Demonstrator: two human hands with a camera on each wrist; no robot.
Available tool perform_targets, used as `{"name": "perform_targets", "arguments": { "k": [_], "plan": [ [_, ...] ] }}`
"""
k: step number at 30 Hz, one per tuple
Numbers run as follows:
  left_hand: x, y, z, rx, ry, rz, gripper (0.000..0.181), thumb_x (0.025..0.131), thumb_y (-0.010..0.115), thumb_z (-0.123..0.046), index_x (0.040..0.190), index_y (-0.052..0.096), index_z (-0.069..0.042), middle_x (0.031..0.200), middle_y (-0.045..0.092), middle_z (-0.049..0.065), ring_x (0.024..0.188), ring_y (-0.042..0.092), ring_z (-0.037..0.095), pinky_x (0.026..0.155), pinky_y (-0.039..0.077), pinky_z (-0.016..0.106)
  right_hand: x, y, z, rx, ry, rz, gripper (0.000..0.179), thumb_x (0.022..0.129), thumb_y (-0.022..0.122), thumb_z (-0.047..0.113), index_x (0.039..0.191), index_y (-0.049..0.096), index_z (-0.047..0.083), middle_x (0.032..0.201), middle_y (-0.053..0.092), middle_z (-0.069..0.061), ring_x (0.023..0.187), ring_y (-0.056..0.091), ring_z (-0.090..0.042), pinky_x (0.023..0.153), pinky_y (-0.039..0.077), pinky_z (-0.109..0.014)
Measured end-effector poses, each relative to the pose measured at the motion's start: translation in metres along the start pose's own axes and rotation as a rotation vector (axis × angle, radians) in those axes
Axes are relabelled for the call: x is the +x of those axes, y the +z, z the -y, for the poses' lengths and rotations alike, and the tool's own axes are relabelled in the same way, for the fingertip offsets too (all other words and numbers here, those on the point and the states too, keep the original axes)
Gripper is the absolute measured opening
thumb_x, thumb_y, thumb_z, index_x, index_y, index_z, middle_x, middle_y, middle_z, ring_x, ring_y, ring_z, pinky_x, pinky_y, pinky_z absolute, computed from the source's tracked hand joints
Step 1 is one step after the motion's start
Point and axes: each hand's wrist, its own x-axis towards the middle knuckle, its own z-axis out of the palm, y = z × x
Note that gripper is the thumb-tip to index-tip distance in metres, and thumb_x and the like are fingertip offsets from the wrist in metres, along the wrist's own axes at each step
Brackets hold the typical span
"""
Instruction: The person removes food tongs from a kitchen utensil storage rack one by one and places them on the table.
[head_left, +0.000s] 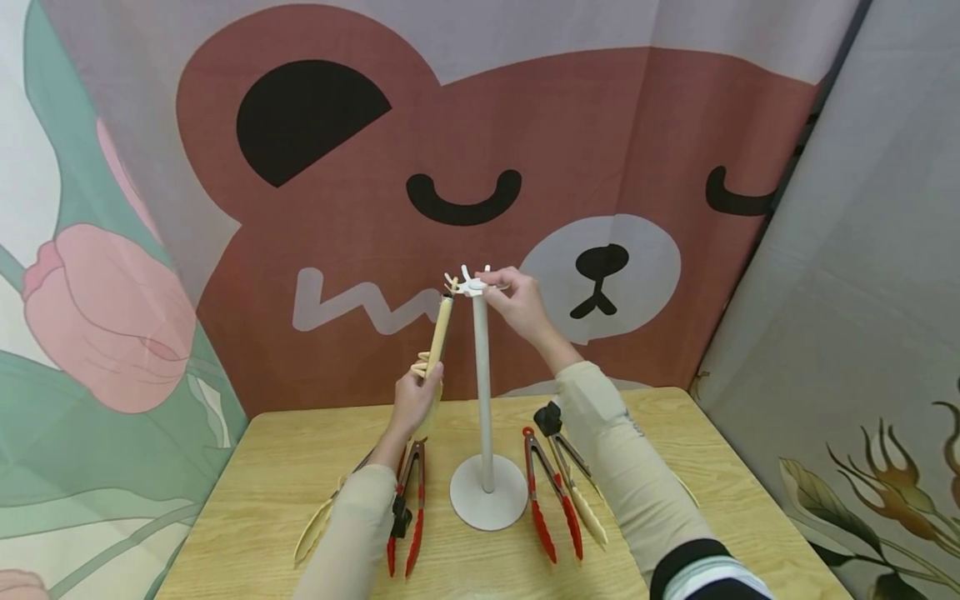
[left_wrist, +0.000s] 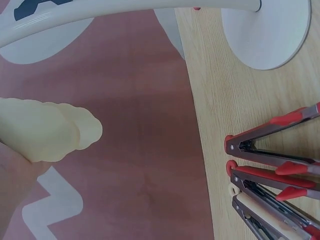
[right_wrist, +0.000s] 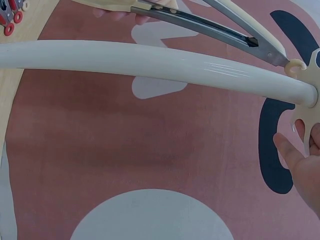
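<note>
A white stand with a ring of hooks on top rises from a round base. My left hand grips a pair of cream-coloured tongs by the scalloped tips, holding it up beside the pole. In the right wrist view, the hanging loop at the tongs' other end is right at the hooked top, and the tongs' arms are spread. My right hand pinches one of the hooks on the right side, thumb on one side and fingers partly hidden behind it.
Red-tipped tongs and cream tongs lie right of the base on the wooden table. To the left are more red tongs and cream-tipped tongs, partly behind my left arm. A bear-print cloth hangs behind.
</note>
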Motion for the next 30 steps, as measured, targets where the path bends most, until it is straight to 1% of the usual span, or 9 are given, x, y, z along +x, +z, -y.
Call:
{"name": "perform_targets", "arguments": {
  "k": [1, 2, 3, 5, 10, 13, 19, 26, 30],
  "plan": [
    [0.000, 0.000, 0.000, -0.004, -0.007, -0.004, 0.029, 0.089, 0.053, -0.027, 0.081, 0.058, 0.000, 0.068, 0.057, 0.010, 0.053, 0.049, 0.012, 0.047, 0.041, 0.022, 0.001, 0.000, -0.006, -0.004, 0.003, -0.002, 0.022, 0.080, 0.053, 0.001, 0.097, 0.064, -0.009, 0.103, 0.062, -0.018, 0.089, 0.055, -0.026, 0.068, 0.044, -0.024],
    [0.002, 0.001, 0.005, -0.007, -0.007, -0.012, 0.030, 0.089, 0.053, -0.028, 0.080, 0.058, 0.000, 0.067, 0.057, 0.009, 0.053, 0.049, 0.011, 0.047, 0.042, 0.023, 0.002, 0.001, -0.011, -0.008, 0.006, -0.001, 0.022, 0.080, 0.054, 0.003, 0.097, 0.064, -0.007, 0.103, 0.062, -0.016, 0.089, 0.056, -0.024, 0.069, 0.044, -0.025],
    [0.002, 0.001, 0.005, -0.012, -0.008, -0.017, 0.030, 0.089, 0.053, -0.027, 0.080, 0.058, 0.001, 0.067, 0.058, 0.010, 0.054, 0.049, 0.011, 0.048, 0.042, 0.023, 0.003, 0.001, -0.016, -0.012, 0.009, -0.002, 0.022, 0.080, 0.054, 0.004, 0.097, 0.065, -0.006, 0.103, 0.063, -0.014, 0.090, 0.056, -0.023, 0.069, 0.045, -0.025],
    [0.002, 0.001, 0.005, -0.018, -0.010, -0.023, 0.030, 0.089, 0.053, -0.027, 0.078, 0.059, 0.001, 0.067, 0.057, 0.010, 0.054, 0.049, 0.011, 0.049, 0.041, 0.023, 0.003, 0.001, -0.017, -0.014, 0.014, -0.003, 0.023, 0.080, 0.054, 0.005, 0.097, 0.065, -0.006, 0.103, 0.063, -0.014, 0.090, 0.056, -0.022, 0.069, 0.045, -0.025],
    [0.004, 0.000, 0.003, 0.005, 0.001, -0.018, 0.031, 0.089, 0.051, -0.029, 0.079, 0.059, 0.000, 0.067, 0.057, 0.008, 0.054, 0.049, 0.011, 0.048, 0.042, 0.023, 0.003, 0.001, -0.017, -0.003, 0.012, -0.006, 0.023, 0.079, 0.053, 0.005, 0.095, 0.065, -0.007, 0.103, 0.063, -0.015, 0.090, 0.056, -0.023, 0.069, 0.045, -0.026],
    [0.006, 0.000, 0.002, 0.003, 0.011, -0.014, 0.032, 0.090, 0.050, -0.029, 0.081, 0.059, 0.000, 0.070, 0.058, 0.010, 0.055, 0.051, 0.012, 0.048, 0.043, 0.023, 0.003, 0.001, -0.017, -0.010, 0.017, -0.004, 0.023, 0.080, 0.054, 0.006, 0.096, 0.065, -0.006, 0.103, 0.063, -0.014, 0.090, 0.056, -0.022, 0.070, 0.045, -0.026],
    [0.008, -0.001, 0.002, -0.027, 0.006, -0.024, 0.031, 0.091, 0.050, -0.026, 0.082, 0.060, 0.002, 0.072, 0.060, 0.014, 0.056, 0.053, 0.017, 0.048, 0.043, 0.022, 0.003, 0.001, -0.017, -0.004, 0.022, -0.001, 0.023, 0.080, 0.054, 0.006, 0.097, 0.065, -0.006, 0.103, 0.062, -0.015, 0.089, 0.056, -0.023, 0.071, 0.046, -0.027],
    [0.012, -0.006, 0.003, -0.036, -0.016, -0.053, 0.035, 0.091, 0.049, -0.030, 0.081, 0.059, 0.002, 0.068, 0.058, 0.010, 0.052, 0.052, 0.014, 0.047, 0.044, 0.023, 0.003, 0.001, -0.012, 0.015, 0.038, 0.011, 0.021, 0.081, 0.054, 0.002, 0.097, 0.064, -0.008, 0.105, 0.061, -0.018, 0.093, 0.055, -0.026, 0.072, 0.045, -0.025],
    [0.010, -0.010, 0.001, -0.035, -0.030, -0.069, 0.037, 0.091, 0.049, -0.030, 0.082, 0.059, 0.005, 0.070, 0.059, 0.012, 0.054, 0.052, 0.014, 0.049, 0.044, 0.023, 0.000, 0.000, 0.007, 0.018, 0.022, 0.004, 0.021, 0.080, 0.051, -0.003, 0.096, 0.062, -0.013, 0.103, 0.060, -0.024, 0.093, 0.054, -0.031, 0.070, 0.044, -0.024]
  ]
}}
